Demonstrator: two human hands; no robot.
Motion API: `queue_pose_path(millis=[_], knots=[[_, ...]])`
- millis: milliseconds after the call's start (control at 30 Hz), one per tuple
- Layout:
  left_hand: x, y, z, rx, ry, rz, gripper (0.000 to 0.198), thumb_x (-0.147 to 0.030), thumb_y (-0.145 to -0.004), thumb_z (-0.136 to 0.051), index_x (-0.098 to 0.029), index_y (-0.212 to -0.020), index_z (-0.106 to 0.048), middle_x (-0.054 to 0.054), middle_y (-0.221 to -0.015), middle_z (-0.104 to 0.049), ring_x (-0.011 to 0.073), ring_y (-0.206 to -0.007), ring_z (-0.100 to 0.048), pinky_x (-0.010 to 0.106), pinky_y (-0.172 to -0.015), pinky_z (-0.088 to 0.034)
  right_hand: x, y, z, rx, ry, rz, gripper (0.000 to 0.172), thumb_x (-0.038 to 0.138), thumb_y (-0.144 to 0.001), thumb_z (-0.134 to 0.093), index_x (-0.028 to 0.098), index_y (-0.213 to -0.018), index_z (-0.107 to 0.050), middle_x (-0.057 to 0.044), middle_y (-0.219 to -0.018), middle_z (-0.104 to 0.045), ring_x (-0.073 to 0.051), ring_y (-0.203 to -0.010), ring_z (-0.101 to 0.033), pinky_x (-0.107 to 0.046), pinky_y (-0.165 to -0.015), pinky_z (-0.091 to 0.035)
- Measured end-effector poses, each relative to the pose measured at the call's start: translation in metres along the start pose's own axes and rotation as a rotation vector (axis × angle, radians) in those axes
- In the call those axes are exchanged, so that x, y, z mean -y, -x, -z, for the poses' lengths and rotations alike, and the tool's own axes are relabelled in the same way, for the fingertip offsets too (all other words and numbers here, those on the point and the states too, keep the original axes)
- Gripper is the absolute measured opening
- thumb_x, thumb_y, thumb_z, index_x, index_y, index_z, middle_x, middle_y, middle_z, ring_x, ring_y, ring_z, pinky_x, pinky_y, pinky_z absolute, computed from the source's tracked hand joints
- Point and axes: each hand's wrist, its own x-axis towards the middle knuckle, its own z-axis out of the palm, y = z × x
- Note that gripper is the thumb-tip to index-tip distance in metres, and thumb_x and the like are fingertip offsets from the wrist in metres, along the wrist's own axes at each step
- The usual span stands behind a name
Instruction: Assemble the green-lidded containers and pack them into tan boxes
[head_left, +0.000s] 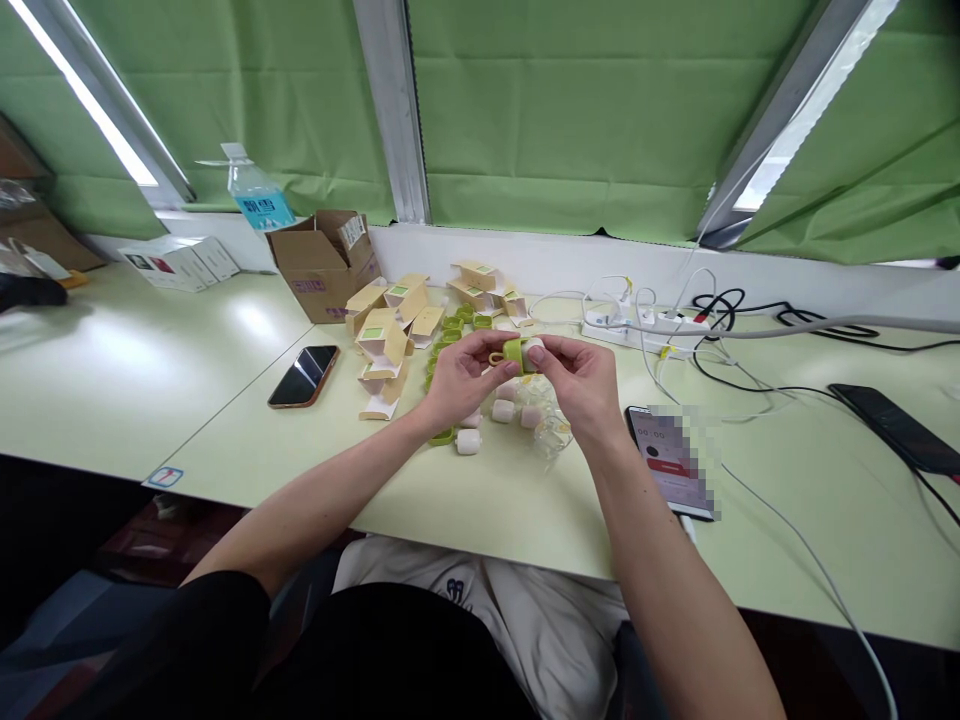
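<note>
Above the table, my left hand pinches a small green plastic holder with a loop sticking out on its left side. From the other side, my right hand grips a white cylindrical piece that sits at the holder's open end; how deep it goes inside is hidden by the fingers. Below my hands lie several loose white cylinders, one of them a white cylinder nearest me. Crumpled clear plastic wrappers lie beside them. Behind my left hand stand more green holders, partly covered.
Small opened cartons are heaped left of the holders, before a brown cardboard box and a bottle. A dark phone lies left, a lit phone right. Cables surround a power strip.
</note>
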Motion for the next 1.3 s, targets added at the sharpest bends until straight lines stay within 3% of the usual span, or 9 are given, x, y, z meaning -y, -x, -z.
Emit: queue_pose_path(millis=[333, 833, 1167, 1300], knots=[[0.005, 0.004, -0.007, -0.098, -0.051, -0.068, 0.043, -0.045, -0.088, -0.098, -0.023, -0.123, -0.086, 0.009, -0.116, -0.085, 0.0161, -0.096, -0.077, 0.031, -0.089, -0.064, -0.008, 0.000, -0.009, -0.052, -0.060, 0.037, 0.063, 0.074, -0.066, -0.101, 0.020, -0.098, -0.090, -0.009, -0.098, -0.089, -0.029, -0.092, -0.083, -0.045, -0.090, -0.068], [0.003, -0.001, -0.005, -0.113, -0.092, -0.132, 0.044, -0.043, -0.088, -0.098, -0.026, -0.127, -0.087, 0.008, -0.113, -0.085, 0.0164, -0.095, -0.077, 0.031, -0.086, -0.064, -0.010, -0.001, -0.008, -0.059, -0.001, 0.093, 0.068, 0.080, -0.072, -0.095, 0.021, -0.105, -0.089, -0.010, -0.105, -0.088, -0.029, -0.097, -0.082, -0.047, -0.094, -0.068], [0.008, 0.003, -0.009, -0.147, -0.080, -0.035, 0.051, -0.050, -0.086, -0.098, -0.024, -0.127, -0.086, 0.010, -0.120, -0.086, 0.0179, -0.096, -0.076, 0.034, -0.090, -0.064, -0.014, 0.002, -0.014, -0.101, -0.037, 0.036, 0.065, 0.078, -0.074, -0.094, 0.021, -0.105, -0.089, -0.009, -0.105, -0.089, -0.029, -0.100, -0.082, -0.046, -0.096, -0.068], [0.005, 0.004, -0.009, -0.145, -0.113, 0.021, 0.052, -0.059, -0.094, -0.088, -0.023, -0.131, -0.085, 0.011, -0.122, -0.085, 0.0183, -0.094, -0.075, 0.034, -0.087, -0.063, -0.015, 0.004, -0.018, -0.127, 0.006, 0.015, 0.067, 0.080, -0.075, -0.092, 0.021, -0.106, -0.090, -0.007, -0.103, -0.088, -0.029, -0.099, -0.081, -0.044, -0.092, -0.068]])
